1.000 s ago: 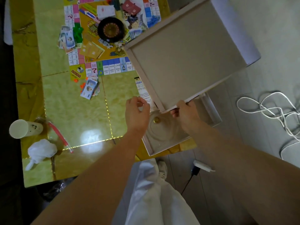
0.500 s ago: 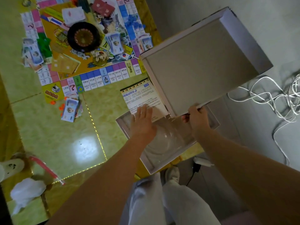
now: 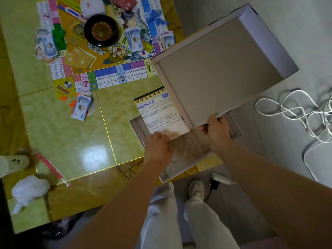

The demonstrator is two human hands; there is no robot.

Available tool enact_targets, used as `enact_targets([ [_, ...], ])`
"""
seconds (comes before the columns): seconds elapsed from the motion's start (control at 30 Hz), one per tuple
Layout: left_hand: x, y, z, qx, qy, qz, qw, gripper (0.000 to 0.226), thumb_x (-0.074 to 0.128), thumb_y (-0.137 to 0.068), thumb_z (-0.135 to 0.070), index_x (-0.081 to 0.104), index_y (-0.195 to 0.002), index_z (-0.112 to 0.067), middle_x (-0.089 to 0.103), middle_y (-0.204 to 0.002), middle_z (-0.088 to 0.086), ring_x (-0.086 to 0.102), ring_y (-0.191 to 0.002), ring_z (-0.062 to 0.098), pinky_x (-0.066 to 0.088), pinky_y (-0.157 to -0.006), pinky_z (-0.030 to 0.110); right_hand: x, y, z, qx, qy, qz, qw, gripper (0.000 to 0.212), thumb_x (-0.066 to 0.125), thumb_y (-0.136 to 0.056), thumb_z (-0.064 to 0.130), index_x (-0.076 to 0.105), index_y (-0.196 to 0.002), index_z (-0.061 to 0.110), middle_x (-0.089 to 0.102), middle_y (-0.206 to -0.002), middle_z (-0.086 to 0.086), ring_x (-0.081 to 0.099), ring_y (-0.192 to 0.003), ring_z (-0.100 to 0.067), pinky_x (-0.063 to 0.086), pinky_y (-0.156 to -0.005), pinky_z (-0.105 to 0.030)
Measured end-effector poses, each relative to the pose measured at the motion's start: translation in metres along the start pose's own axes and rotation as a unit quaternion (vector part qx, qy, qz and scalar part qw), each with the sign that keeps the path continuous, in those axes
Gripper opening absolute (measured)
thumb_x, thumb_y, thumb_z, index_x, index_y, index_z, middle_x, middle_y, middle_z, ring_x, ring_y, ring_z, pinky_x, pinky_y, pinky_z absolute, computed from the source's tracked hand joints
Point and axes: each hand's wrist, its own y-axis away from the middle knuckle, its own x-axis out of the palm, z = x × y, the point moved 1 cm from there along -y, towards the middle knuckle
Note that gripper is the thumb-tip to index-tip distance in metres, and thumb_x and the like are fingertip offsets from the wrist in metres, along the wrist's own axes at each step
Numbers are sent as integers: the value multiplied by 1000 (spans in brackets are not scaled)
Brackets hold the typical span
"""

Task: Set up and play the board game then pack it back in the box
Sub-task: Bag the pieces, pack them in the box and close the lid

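Note:
The game board (image 3: 107, 72) lies at the far side of the green table, strewn with play money, cards and a black roulette wheel (image 3: 101, 30). The box bottom (image 3: 181, 169) with a clear plastic insert sits at the table's near right corner. A printed instruction sheet (image 3: 159, 112) lies partly over it. My left hand (image 3: 159, 148) rests on the sheet's near edge, fingers curled. My right hand (image 3: 216, 133) grips the near edge of the upturned box lid (image 3: 221, 69), held tilted above the box bottom.
A stack of play money (image 3: 81, 107) and small orange pieces (image 3: 71, 105) lie below the board. A paper cup (image 3: 12, 165), a pink straw wrapper (image 3: 48, 168) and crumpled tissue (image 3: 29, 189) sit at the left. White cable (image 3: 294, 110) coils on the floor; a charger (image 3: 221, 179) lies near my feet.
My view moved closer and rightward. The lid swung right, uncovering the instruction sheet. My left hand went from a loose fist above the box to resting on the sheet's edge.

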Motion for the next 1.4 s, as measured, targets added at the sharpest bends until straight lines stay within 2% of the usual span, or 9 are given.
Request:
enact_targets([
  [0.13,2,0,-1,-40,-2,-51,998,58,59,-87,-21,43,-141,-32,21,-150,14,19,-139,36,28,-112,41,-7,5,-7,0,4,12,1000,20,39,-96,3,49,-113,4,54,-72,-9,48,-43,-10,40,-40,-23],
  [0.23,11,-6,-1,-4,-90,55,994,75,52,-94,-31,4,-152,-37,-19,-160,6,-18,-146,32,7,-120,47,-11,4,-11,2,10,3,1000,18,40,-96,4,49,-112,4,54,-68,-8,47,-41,-10,40,-40,-22],
  [0.37,22,-2,-3,6,-119,128,985,80,45,-98,-32,-13,-152,-23,-21,-159,2,-18,-146,27,0,-120,48,-16,1,-11,6,8,1,1000,24,39,-96,4,49,-117,2,54,-67,-9,48,-39,-8,40,-39,-21],
  [0.6,31,24,-12,11,-71,121,990,66,47,-95,-27,15,-152,-20,13,-160,2,12,-146,24,11,-120,42,-23,3,-8,9,17,17,1000,31,38,-95,4,48,-123,-3,54,-67,-10,48,-37,-7,39,-38,-21],
  [0.8,13,42,-33,-1,-21,-111,994,94,67,-81,-15,6,-154,-15,6,-160,9,13,-146,29,24,-116,42,-39,19,-9,-4,47,49,998,27,41,-94,5,48,-119,-2,57,-67,-8,51,-38,-8,40,-38,-22],
  [0.93,6,50,-57,31,-88,-146,985,104,75,-74,-18,8,-153,-29,0,-162,2,5,-148,29,18,-119,45,-62,43,-5,3,46,79,996,18,43,-95,7,48,-111,0,56,-61,-8,50,-37,-10,39,-37,-21],
  [1.03,2,58,-78,16,-120,-163,979,85,77,-73,-17,31,-144,-28,2,-162,1,1,-148,28,15,-119,48,-86,63,7,-6,47,101,994,10,45,-94,8,46,-103,3,53,-57,-8,47,-36,-11,37,-35,-20],
  [1.13,-4,64,-96,28,-118,-208,971,56,79,-67,-12,54,-117,-17,39,-148,6,16,-146,31,14,-118,52,-110,75,21,-19,52,104,993,9,48,-92,7,45,-100,4,48,-53,-10,45,-32,-11,33,-33,-19],
  [1.4,-23,69,-155,88,-14,-224,971,24,78,-65,-11,62,-83,-13,61,-93,3,54,-102,28,17,-113,58,-154,89,57,-53,-10,106,993,21,57,-93,27,44,-87,11,48,-67,-14,44,-40,-13,33,-36,-20],
])
